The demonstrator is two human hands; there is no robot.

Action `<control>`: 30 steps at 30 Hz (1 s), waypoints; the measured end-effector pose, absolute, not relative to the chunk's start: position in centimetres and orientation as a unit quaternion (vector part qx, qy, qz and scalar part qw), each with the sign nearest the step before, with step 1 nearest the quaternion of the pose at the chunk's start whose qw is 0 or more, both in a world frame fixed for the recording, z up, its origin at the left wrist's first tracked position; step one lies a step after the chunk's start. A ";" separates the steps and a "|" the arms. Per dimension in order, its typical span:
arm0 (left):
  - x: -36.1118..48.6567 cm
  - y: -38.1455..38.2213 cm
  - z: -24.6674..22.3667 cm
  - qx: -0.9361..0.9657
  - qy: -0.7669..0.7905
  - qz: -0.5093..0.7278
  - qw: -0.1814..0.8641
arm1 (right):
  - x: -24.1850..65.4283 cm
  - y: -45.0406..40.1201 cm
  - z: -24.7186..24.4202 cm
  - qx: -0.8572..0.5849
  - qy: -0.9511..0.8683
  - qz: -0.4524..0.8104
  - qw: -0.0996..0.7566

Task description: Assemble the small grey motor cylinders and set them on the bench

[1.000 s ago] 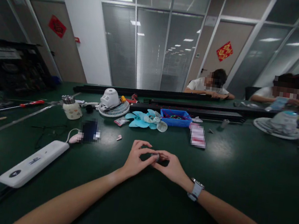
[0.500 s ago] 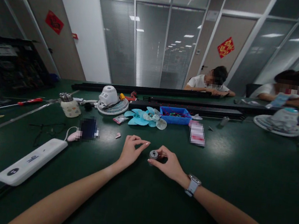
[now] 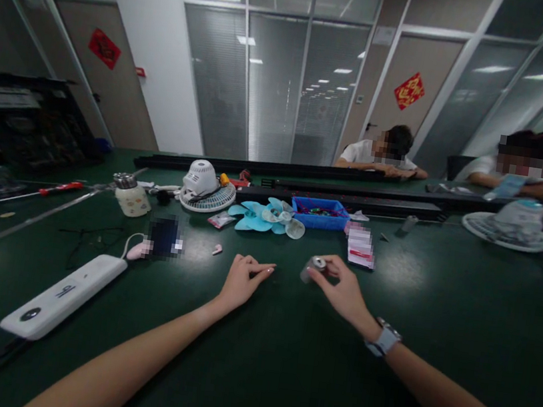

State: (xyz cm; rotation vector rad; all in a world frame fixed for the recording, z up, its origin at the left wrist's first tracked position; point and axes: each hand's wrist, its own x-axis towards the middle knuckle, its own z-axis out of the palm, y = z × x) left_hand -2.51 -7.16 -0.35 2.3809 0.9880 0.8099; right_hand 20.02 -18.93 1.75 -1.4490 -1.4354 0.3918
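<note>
In front of me, a small silver cylindrical motor (image 3: 307, 272) is gripped between the thumb and fingers of my right hand (image 3: 341, 286). Its end face tips up toward the fingers, and motion blurs its outline. To the left, apart from the motor, my left hand (image 3: 243, 279) has thumb and forefinger pinched together. Whatever sits between those fingertips is too small to name. Just beyond both hands lie light-blue fan blades (image 3: 257, 216) and a clear one (image 3: 295, 229).
A blue tray (image 3: 319, 220) of wires and a pink-and-white packet (image 3: 360, 246) lie beyond my right hand. White fan housings (image 3: 200, 180) stand farther back. A white power strip (image 3: 64, 295), a jar (image 3: 131, 200) and a pink earbud (image 3: 217, 249) are at left. People sit across the table.
My right hand has carried the motor to the right and slightly away, tilting it. My left hand remains pinched in nearly the same place.
</note>
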 end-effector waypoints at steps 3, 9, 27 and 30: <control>-2.4 -7.2 -0.3 0.838 0.382 0.320 0.222 | 26.2 -19.9 2.2 -0.678 -0.506 0.065 0.529; -2.2 -7.3 -0.3 0.814 0.411 0.337 0.236 | 37.5 -22.8 1.1 -0.833 -0.295 -0.052 0.465; -2.2 -7.3 -0.4 0.799 0.413 0.354 0.255 | 30.2 -22.2 1.7 -0.747 -0.510 -0.169 0.392; -2.2 -7.3 -0.5 0.798 0.410 0.358 0.258 | 23.4 -21.1 1.4 -0.651 -0.684 -0.095 0.317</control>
